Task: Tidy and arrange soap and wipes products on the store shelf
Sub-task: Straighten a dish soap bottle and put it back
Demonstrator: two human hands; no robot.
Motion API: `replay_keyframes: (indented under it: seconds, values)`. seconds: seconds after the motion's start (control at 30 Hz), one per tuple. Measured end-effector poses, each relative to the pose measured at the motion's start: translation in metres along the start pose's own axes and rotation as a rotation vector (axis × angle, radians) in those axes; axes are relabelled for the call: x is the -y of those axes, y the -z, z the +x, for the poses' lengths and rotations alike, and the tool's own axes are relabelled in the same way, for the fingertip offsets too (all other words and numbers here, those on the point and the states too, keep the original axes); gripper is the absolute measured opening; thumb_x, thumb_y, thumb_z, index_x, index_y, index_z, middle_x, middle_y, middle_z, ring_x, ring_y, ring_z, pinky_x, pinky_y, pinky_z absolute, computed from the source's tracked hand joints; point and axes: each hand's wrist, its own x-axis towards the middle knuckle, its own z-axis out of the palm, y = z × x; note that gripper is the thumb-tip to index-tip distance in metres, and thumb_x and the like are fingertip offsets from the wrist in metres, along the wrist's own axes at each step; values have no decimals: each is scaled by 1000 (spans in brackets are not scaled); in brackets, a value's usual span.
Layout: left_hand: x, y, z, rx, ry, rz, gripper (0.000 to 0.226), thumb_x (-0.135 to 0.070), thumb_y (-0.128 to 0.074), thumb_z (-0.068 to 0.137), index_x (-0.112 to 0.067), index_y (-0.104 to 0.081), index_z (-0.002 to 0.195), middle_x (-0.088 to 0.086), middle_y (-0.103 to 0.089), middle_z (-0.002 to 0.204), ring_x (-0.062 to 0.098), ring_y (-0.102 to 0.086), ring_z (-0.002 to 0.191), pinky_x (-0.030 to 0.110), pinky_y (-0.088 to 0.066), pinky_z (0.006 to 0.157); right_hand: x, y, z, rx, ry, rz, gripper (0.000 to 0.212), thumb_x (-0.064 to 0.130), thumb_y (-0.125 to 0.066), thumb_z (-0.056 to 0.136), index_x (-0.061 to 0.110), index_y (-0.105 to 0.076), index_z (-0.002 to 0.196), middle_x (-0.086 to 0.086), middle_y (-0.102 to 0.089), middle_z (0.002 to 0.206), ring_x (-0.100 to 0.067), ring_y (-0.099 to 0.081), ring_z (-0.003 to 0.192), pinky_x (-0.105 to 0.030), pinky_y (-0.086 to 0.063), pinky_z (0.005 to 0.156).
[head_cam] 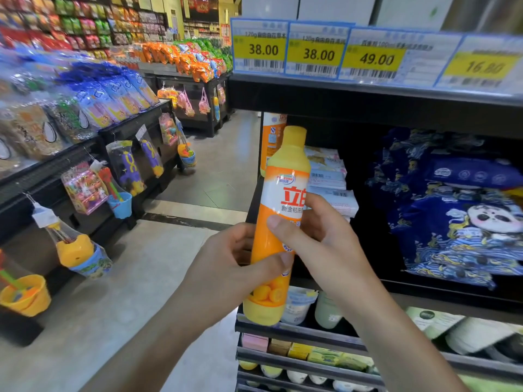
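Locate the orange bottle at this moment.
In the head view, the orange bottle is centre frame, upright, held by the left hand and right hand at the shelf's left end.

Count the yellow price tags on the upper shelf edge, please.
4, in a row along the shelf edge: 38.00 tag at left, second 38.00 tag, 49.00 tag, 16.80 tag at right. More may continue outside the view.
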Motion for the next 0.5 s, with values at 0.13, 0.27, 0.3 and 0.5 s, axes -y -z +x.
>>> replay_keyframes:
  seconds: [0.13,0.27,0.3,0.5]
  values:
    - [3,-5,1,-36,-40,5,55,-57,-85,63,-38,-72,114,-11,-80,105,10,-77,97,38,-65,85,2,3,-4,7,-12,-49,60,64,-80,64,45,-63,118,11,-75,105,-8,-74,95,-34,-64,73]
    - [0,-11,5,102,-66,-12,59,-61,-84,70,-38,-69,123,-10,-79,113,10,-75,107,34,-63,89,4,20,-7,-98,10,-60,45,49,-83,72,41,-67,114,9,-77,101,-11,-75,91,-35,-64,70]
    - [0,-11,7,103,-84,-6,62,-66,-80,72,-39,-67,126,-12,-78,115,8,-73,110,34,-61,91,5,27,-8,-139,18,-78,46,52,-81,71,42,-66,113,11,-76,100,-10,-74,90,-33,-63,68]
    - [6,0,29,-137,-255,719,57,-64,-62,89,-45,-51,142,-27,-57,140,-5,-48,129,23,-42,101,9,71,-10,-378,69,-283,40,49,-78,80,47,-57,113,23,-71,98,2,-69,85,-37,-59,73]
